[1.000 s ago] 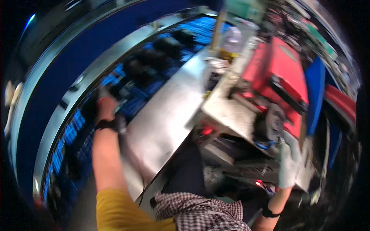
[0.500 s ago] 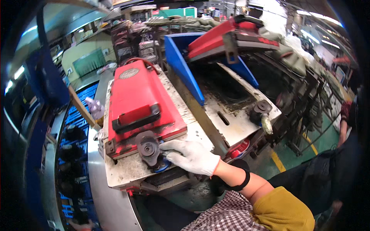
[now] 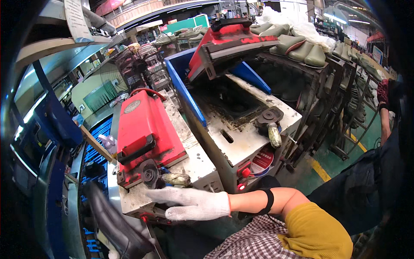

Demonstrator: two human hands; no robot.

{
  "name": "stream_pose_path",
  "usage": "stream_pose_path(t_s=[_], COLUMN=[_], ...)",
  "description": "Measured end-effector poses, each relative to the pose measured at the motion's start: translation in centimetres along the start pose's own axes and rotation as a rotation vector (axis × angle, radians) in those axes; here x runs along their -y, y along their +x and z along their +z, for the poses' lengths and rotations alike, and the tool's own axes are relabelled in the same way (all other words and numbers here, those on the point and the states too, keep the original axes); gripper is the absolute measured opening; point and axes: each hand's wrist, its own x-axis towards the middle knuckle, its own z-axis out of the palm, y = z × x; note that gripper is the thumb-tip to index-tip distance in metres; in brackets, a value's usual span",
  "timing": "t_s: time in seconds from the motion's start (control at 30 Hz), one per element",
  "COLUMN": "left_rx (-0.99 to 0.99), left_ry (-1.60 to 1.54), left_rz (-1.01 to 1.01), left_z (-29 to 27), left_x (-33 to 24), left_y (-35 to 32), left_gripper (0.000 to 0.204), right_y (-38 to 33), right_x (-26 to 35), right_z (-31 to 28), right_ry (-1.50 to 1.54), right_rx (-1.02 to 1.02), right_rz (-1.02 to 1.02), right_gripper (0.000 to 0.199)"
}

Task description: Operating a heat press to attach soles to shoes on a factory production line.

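Note:
My right hand (image 3: 196, 203), in a white knitted glove, is open with its fingers stretched out. It hovers at the front edge of a red-lidded machine, just below a lever handle wrapped in worn tape (image 3: 177, 179). That handle joins a dark round clamp knob (image 3: 150, 173) at the front of the lowered red lid (image 3: 144, 123). At lower left a shiny black boot (image 3: 114, 222) stands tilted and blurred. My left hand (image 3: 113, 252), in a pale glove, grips it from below and is mostly hidden behind it.
A second machine has its red lid (image 3: 228, 45) raised between blue side plates (image 3: 183, 88), over a dark cavity. Its taped handle (image 3: 274, 135) hangs down in front. Green boots (image 3: 306, 52) crowd a rack behind. Blue racking (image 3: 99, 129) runs along the left. Another person (image 3: 366, 172) stands at right.
My right hand has let go of the clamp handle and moved down, fingers straightened. The handle now shows, pointing right. The black boot has come up at lower left. The view has shifted.

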Motion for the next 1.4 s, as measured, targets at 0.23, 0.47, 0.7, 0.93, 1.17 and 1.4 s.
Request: stream_pose_path(t_s=[0.23, 0.47, 0.7, 0.93, 1.17, 1.4], left_rx=[0.171, 0.657, 0.492, 0.575, 1.038, 0.944], left_ry=[0.344, 0.879, 1.098, 1.086, 1.405, 1.357], left_rz=[-0.115, -0.084, 0.585, 1.072, 0.891, 0.731], left_z=[10.6, 19.5, 27.6, 39.4, 46.4, 47.9], left_x=[3.2, 4.7, 1.8, 4.4, 2.5, 4.8], left_y=[5.6, 14.8, 23.9, 30.6, 33.9, 34.5], left_gripper=[0.099, 0.085, 0.089, 0.070, 0.057, 0.050], right_y=[-4.0, -9.4, -9.4, -4.9, -2.1, -5.8], right_x=[4.0, 11.3, 11.6, 1.6, 2.1, 1.6], right_z=[-2.0, -11.4, -28.3, -41.9, -39.1, -40.1], right_ry=[0.161, 0.623, 0.322, -1.170, -1.158, -1.280], right_rx=[-0.235, -0.541, -0.742, -0.599, -0.304, -0.341], right_rz=[0.184, 0.250, 0.619, 1.031, 1.163, 1.107], right_gripper=[0.116, 0.069, 0.070, 0.110, 0.105, 0.109])
